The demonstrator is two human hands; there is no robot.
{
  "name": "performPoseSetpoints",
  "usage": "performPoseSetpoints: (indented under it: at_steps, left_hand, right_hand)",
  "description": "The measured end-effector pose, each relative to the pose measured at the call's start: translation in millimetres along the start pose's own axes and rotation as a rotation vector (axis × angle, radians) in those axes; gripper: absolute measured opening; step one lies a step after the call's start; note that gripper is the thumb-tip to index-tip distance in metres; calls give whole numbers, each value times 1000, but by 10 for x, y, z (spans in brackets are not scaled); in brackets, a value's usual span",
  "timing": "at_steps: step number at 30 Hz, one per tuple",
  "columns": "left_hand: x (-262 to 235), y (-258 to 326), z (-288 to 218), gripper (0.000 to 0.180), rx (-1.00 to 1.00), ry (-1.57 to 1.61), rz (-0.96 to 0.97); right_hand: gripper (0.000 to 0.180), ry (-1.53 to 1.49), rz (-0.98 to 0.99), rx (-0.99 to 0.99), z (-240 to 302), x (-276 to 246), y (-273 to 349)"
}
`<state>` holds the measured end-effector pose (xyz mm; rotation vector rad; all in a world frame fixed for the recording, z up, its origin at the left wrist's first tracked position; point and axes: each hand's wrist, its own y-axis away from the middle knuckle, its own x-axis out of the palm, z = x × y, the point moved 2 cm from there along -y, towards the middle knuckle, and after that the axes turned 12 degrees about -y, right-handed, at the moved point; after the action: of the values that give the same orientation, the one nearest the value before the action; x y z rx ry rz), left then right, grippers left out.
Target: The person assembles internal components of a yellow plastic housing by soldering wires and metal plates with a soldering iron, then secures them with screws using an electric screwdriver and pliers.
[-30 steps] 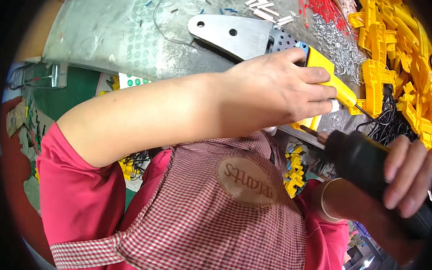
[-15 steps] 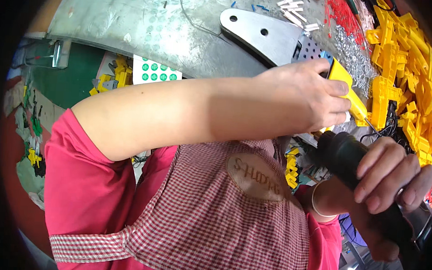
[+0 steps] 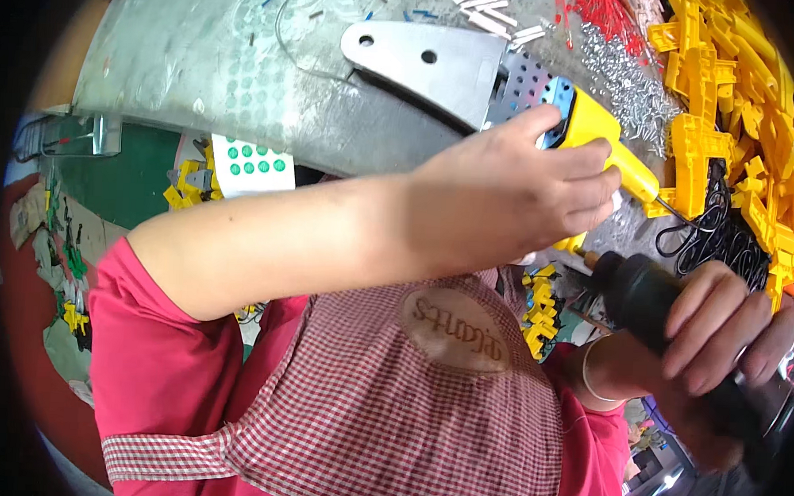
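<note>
My left hand [image 3: 514, 195] reaches across my chest and closes over a small yellow plastic part [image 3: 572, 245], mostly hidden under my fingers. Just below and right of it, my right hand [image 3: 721, 329] grips a black electric screwdriver [image 3: 643, 294] whose tip points up-left at that part. Behind my left hand a yellow-handled tool with a flat metal plate [image 3: 475, 74] lies on the grey metal worktop [image 3: 227, 72].
A heap of yellow plastic parts [image 3: 740, 112] fills the right side of the worktop, with a pile of small screws [image 3: 622, 72], white pins [image 3: 491, 13] and a black cable [image 3: 716, 240] near it. A sheet of green dot stickers [image 3: 254, 164] lies below the worktop edge.
The view has shifted a little; my right hand has brought the black screwdriver up closer to the part under my left hand. My left hand stays closed in place.
</note>
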<state>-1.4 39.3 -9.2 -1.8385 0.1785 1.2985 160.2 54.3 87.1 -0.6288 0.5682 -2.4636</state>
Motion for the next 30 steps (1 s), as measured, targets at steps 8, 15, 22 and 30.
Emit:
performPoseSetpoints:
  at_steps: [8, 15, 22, 30]
  left_hand:
    - [106, 74, -137, 22, -107, -154, -28]
    - [65, 77, -166, 35, -72, -149, 110]
    - [-16, -19, -422, 33, -13, -175, 119]
    - [-163, 9, -274, 45, -6, -98, 220]
  right_hand:
    - [20, -76, 413, 175, 13, -36, -173]
    - [13, 39, 25, 75, 157, 18, 0]
    - [24, 7, 107, 273, 530, -172, -77]
    - [65, 229, -901, -187, 1056, -1089, 211]
